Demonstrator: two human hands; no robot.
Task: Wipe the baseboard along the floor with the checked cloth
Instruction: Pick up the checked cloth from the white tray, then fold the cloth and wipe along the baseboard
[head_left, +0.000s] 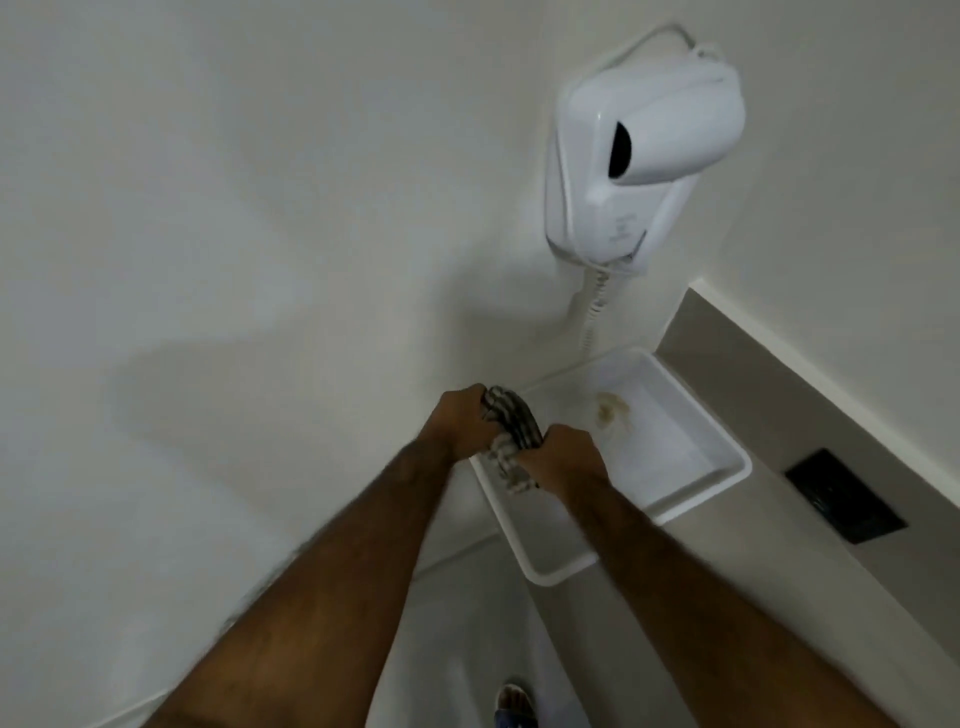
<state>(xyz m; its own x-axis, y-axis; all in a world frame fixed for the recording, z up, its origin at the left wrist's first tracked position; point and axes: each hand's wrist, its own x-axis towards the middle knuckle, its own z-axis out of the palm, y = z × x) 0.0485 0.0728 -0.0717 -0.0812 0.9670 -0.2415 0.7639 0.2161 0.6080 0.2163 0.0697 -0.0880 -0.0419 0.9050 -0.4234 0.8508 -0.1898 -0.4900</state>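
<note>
Baseboard (332, 587) ran along the floor, below my arms, unwiped. I held the checked cloth (511, 434) above the white tray (691, 499), left hand (465, 418) and right hand (563, 457) both clenched around it. Soft, limp; I judged bunched ends the best hold.

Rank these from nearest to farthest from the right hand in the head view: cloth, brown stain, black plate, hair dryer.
From the right hand:
1. Cloth: gripped in it, shared with the left hand.
2. Brown stain: just beyond, up and right, inside the white tray.
3. Black plate: far right, on the grey ledge.
4. Hair dryer: high on the wall, farthest.
</note>
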